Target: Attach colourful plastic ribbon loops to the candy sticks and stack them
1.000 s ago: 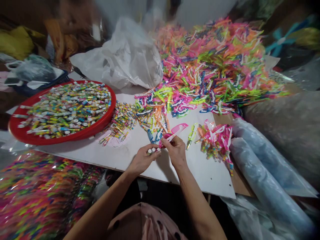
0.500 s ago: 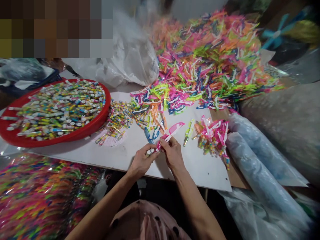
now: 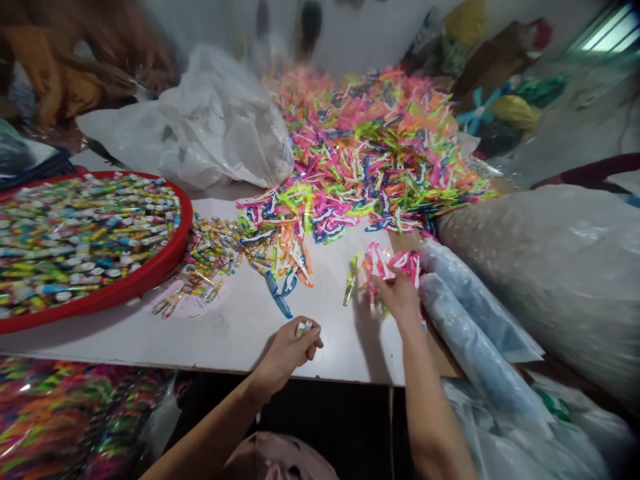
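Note:
My left hand (image 3: 290, 347) rests near the front edge of the white board (image 3: 225, 327), its fingers curled round a few small candy tubes (image 3: 303, 327). My right hand (image 3: 399, 297) reaches to the right and lies on a small pile of pink and white toy glasses (image 3: 389, 265), fingers on the pile. Whether it still grips a piece is hidden. A single green piece (image 3: 351, 277) lies just left of that pile. Blue glasses (image 3: 279, 291) lie on the board between my hands and the loose candies.
A red tray (image 3: 150, 267) full of candy tubes stands at the left, with loose tubes (image 3: 210, 250) spilled beside it. A big heap of neon toy glasses (image 3: 370, 153) fills the back. A white plastic bag (image 3: 210, 127) sits behind, clear plastic rolls (image 3: 475, 320) at the right.
My right hand has left my left hand and carried the pink glasses right onto the small pile. The left hand stayed near the front edge. The camera turned right.

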Motion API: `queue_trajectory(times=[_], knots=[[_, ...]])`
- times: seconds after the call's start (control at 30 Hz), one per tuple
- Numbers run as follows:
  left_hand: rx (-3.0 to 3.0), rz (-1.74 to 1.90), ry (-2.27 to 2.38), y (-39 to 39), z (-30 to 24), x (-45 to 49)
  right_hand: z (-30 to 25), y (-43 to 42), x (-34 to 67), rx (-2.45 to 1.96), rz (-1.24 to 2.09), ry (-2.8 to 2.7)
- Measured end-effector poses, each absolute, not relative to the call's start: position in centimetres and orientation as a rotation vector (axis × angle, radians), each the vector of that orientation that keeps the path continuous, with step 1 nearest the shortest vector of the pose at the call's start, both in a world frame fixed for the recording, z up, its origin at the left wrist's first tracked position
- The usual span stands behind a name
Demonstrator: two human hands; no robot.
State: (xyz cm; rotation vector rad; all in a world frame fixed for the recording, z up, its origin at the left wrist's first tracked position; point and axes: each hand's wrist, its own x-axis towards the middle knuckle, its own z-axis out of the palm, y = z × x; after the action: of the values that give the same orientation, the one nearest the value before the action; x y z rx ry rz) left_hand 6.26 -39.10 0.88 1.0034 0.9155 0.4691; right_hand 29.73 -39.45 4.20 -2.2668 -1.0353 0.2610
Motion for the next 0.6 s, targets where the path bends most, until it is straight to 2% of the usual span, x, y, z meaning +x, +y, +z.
queue_trajectory(times=[0.07,0.1,0.23,0.37,0.5,0.6], knots=[[0.825,0.481,0.895,-39.4,1.1,6.0,4.4,-38.5,30.6,-2.463,0.035,-1.166],[0.745,0.477,0.881,-39.5,1.1,5.9,4.0,-37.8,30.2,-2.454,0.031,-1.316],[0.579,0.437,0.796,-38.8,1.6,5.2,0.7,-34.9,26.6,-2.19,0.255,-1.874],[0.595,0.531,0.878,-37.3,1.9,4.0,-0.1,-32.4,25.8,-2.41,0.207,-1.63],[0.667,0.557,0.898,-36.9,2.3,4.4,1.2,-29.0,23.5,-2.293,0.298,-1.652],[0.747,0.529,0.872,-36.8,2.7,5.1,1.5,-27.1,21.8,-2.385,0.415,-1.595]])
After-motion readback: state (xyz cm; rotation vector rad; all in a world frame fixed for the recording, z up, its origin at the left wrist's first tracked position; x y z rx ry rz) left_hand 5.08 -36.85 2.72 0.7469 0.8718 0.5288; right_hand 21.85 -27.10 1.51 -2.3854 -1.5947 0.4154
